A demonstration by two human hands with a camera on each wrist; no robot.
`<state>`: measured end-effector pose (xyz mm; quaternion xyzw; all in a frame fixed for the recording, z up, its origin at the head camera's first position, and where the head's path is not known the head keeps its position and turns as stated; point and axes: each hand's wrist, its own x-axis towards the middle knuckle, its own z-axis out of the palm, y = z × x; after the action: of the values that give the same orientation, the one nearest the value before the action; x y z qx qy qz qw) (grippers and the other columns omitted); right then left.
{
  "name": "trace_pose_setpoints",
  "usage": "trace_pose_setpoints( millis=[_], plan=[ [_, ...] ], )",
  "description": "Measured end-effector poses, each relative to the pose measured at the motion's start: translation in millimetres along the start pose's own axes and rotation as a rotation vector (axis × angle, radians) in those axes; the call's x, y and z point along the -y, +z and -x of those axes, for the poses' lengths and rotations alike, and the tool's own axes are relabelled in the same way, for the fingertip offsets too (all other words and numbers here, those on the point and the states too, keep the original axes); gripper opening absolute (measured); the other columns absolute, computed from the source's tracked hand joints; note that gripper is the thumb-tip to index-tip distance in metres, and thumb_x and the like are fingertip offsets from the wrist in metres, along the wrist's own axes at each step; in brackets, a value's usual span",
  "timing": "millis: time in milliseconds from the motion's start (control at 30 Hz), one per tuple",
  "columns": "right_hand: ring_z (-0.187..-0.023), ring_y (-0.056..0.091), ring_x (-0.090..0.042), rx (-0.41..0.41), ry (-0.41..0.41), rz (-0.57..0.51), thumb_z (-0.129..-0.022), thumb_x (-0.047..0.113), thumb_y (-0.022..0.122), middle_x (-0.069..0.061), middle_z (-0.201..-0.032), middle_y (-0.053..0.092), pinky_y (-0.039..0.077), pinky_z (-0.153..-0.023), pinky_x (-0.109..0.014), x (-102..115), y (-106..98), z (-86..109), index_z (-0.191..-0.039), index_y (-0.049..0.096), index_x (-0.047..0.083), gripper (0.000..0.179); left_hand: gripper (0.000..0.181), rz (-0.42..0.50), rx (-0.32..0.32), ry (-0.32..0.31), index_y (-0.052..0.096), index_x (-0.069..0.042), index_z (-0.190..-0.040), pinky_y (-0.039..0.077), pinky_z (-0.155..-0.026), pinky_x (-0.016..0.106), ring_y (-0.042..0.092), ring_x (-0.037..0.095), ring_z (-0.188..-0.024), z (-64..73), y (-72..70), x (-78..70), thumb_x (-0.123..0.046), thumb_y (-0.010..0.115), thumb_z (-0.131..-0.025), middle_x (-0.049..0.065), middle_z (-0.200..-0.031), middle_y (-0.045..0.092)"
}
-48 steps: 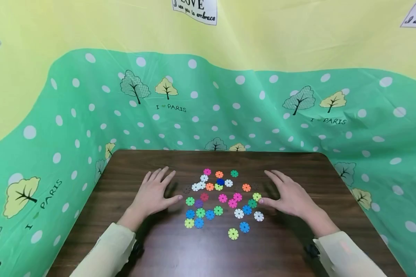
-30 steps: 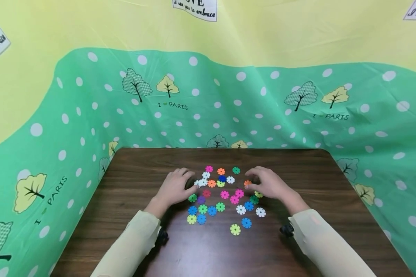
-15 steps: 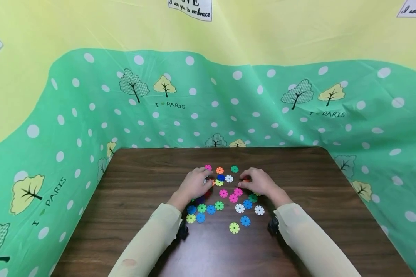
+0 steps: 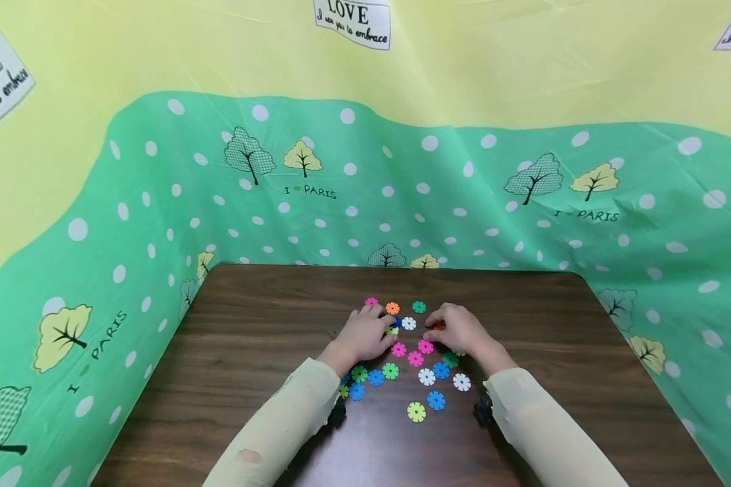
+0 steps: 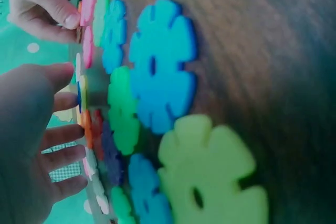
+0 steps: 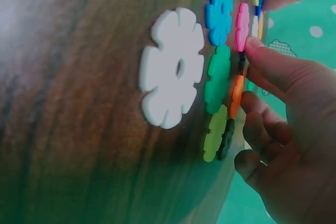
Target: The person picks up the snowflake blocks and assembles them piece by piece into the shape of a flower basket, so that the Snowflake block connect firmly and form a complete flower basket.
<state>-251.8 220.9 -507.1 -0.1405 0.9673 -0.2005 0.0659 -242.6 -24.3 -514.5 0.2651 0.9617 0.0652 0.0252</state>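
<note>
Many flower-shaped plastic discs lie on the brown table. My left hand (image 4: 364, 335) stretches over the left of them, fingers spread. In the left wrist view its index fingertip is at the edge of a dark blue disc (image 5: 80, 97); an orange disc (image 5: 87, 129) and white ones (image 5: 98, 187) are by the other fingers. My right hand (image 4: 459, 331) has curled fingers. Its thumb and index finger pinch a small black disc (image 6: 242, 60), mostly hidden. Just beneath that hand is an orange disc (image 6: 237, 97), with pink discs (image 4: 425, 346) to its left.
Blue (image 4: 436, 400), yellow-green (image 4: 417, 411) and white discs (image 4: 461, 382) lie nearer the front. A green disc (image 4: 419, 306) is at the back. Another black disc (image 4: 335, 333) lies left of my left hand. A patterned green and yellow curtain (image 4: 365, 162) hangs behind the table (image 4: 268, 297).
Both hands have moved inward from either side of the discs. The left travelled right, over the white discs to the dark blue one. The right moved left and its fingers curled.
</note>
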Motion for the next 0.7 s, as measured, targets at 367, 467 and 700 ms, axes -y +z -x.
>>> trace_pose_setpoints(
  millis=[367,467,700],
  plan=[
    [-0.081,0.060,-0.015,0.008,-0.033,-0.066,-0.087,0.022,0.083,0.001,-0.093,0.069,0.054,-0.073,-0.035,6.3,-0.3,-5.3,-0.102,0.078,0.016,0.016,0.014,-0.036,-0.087,0.013,0.075,-0.022,-0.105,0.054,-0.086,0.038,0.061,0.016,-0.097,-14.0,-1.0,-5.6,-0.033,0.074,-0.095,-0.005,-0.106,0.070],
    [-0.076,0.059,-0.013,0.015,-0.040,-0.087,-0.088,0.017,0.082,0.003,-0.085,0.068,0.052,-0.068,-0.032,6.6,-0.7,-6.1,-0.100,0.077,0.015,0.013,0.025,0.070,-0.067,-0.007,0.073,-0.020,-0.119,0.056,-0.093,0.041,0.064,0.018,-0.104,-14.7,-4.1,-7.3,-0.028,0.076,-0.095,-0.002,-0.115,0.071],
    [-0.074,0.058,-0.015,0.030,-0.029,-0.098,-0.088,0.015,0.082,0.004,-0.080,0.065,0.050,-0.068,-0.032,5.2,-0.3,-7.5,-0.096,0.075,0.018,0.011,0.032,0.285,-0.097,-0.095,0.073,-0.015,-0.128,0.057,-0.090,0.031,0.063,0.016,-0.098,-14.0,-3.9,-5.6,-0.011,0.071,-0.097,0.003,-0.115,0.063]
  ],
)
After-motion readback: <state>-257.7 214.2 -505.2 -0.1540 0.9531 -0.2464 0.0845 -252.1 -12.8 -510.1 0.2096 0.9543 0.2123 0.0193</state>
